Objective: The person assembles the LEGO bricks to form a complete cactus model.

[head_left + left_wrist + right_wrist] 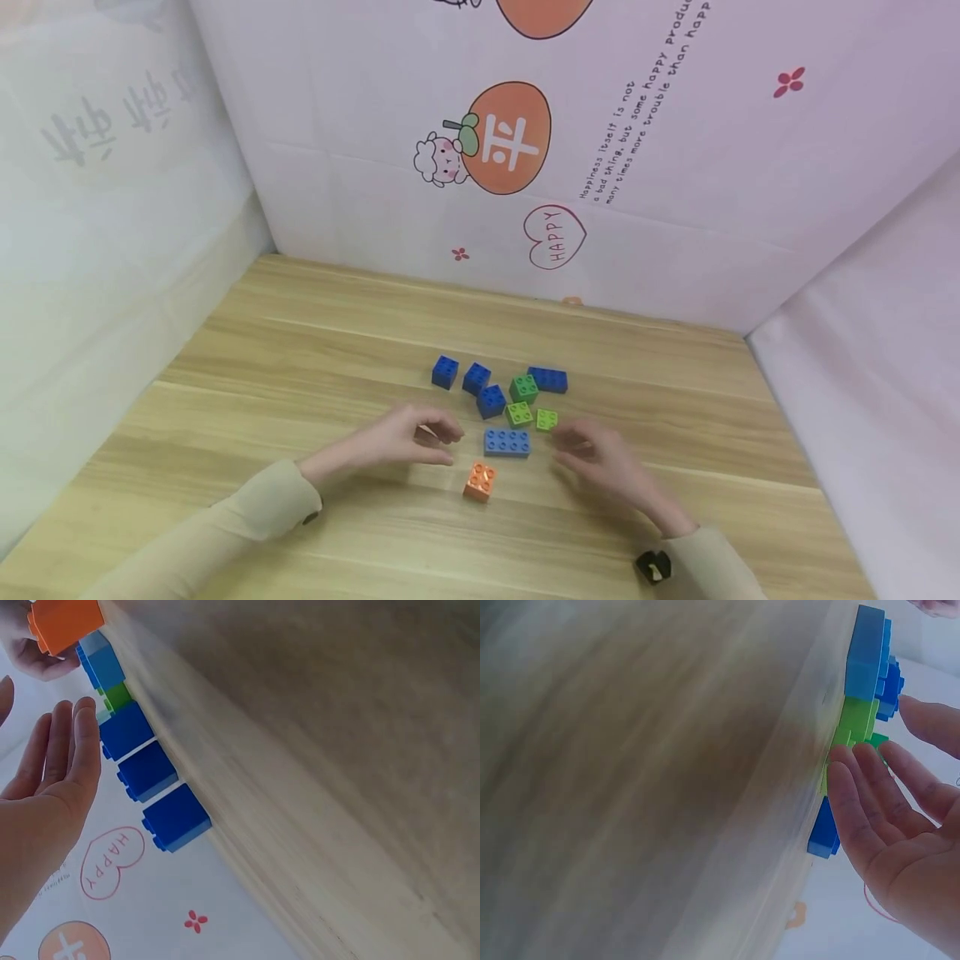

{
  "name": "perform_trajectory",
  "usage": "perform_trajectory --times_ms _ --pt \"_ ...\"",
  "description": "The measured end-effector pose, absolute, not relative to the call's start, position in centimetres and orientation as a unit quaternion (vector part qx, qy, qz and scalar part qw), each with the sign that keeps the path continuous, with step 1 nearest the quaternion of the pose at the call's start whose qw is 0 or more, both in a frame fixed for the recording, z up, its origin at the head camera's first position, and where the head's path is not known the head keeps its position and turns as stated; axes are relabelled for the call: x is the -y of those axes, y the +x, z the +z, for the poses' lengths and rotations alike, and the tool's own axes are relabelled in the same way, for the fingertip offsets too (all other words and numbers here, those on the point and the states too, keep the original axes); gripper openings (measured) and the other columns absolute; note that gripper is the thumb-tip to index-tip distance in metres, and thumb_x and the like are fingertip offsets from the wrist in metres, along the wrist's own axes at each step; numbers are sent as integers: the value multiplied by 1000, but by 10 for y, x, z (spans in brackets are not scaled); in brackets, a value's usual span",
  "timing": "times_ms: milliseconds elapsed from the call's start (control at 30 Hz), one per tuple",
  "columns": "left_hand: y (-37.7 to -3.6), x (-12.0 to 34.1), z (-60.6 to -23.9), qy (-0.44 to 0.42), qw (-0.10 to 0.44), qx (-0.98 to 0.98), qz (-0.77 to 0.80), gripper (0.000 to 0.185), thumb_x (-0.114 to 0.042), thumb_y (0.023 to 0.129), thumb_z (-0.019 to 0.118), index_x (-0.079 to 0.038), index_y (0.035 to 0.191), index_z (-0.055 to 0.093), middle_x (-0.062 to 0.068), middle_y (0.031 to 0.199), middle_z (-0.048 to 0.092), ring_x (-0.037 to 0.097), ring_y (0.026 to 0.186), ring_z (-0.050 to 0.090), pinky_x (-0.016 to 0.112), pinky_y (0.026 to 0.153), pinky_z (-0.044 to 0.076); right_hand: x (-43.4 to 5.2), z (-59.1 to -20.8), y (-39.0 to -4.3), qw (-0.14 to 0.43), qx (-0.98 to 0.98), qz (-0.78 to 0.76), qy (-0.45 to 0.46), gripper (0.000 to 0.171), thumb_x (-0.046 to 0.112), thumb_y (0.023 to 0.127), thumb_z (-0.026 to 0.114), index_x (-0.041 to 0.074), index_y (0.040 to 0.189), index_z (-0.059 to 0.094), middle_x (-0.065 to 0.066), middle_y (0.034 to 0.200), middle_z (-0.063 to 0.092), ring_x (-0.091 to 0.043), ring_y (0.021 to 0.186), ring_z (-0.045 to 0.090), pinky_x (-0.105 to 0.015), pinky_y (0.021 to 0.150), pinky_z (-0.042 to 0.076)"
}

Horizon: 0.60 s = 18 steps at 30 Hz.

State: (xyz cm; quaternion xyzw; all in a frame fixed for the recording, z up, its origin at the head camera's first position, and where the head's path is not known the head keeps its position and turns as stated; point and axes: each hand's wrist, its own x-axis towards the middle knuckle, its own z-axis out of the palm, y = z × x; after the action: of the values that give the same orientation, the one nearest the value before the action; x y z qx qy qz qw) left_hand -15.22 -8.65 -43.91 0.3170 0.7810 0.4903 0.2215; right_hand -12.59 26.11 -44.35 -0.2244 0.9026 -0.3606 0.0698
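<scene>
Two hands flank the long blue brick (507, 442), its long axis running between them; left hand (408, 437) and right hand (600, 458) both released, holding nothing.

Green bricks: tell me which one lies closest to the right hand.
The small light green brick, rightmost of the three, just off the right hand fingertips. The other two green bricks sit farther left and back.

Wooden table (300, 350), blue bricks (507, 442), green bricks (522, 388), orange brick (479, 482)
</scene>
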Motion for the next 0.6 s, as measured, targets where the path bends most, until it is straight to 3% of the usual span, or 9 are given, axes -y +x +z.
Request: perform_trajectory --times_ms 600 --pt "-144 68 -446 348 228 -792 446 42 -23 85 78 -3 120 65 11 120 69 21 107 66 15 89 56 -238 -443 -130 81 -902 -348 -245 35 14 87 73 5 120 64 -9 114 72 -24 102 70 -31 88 61"
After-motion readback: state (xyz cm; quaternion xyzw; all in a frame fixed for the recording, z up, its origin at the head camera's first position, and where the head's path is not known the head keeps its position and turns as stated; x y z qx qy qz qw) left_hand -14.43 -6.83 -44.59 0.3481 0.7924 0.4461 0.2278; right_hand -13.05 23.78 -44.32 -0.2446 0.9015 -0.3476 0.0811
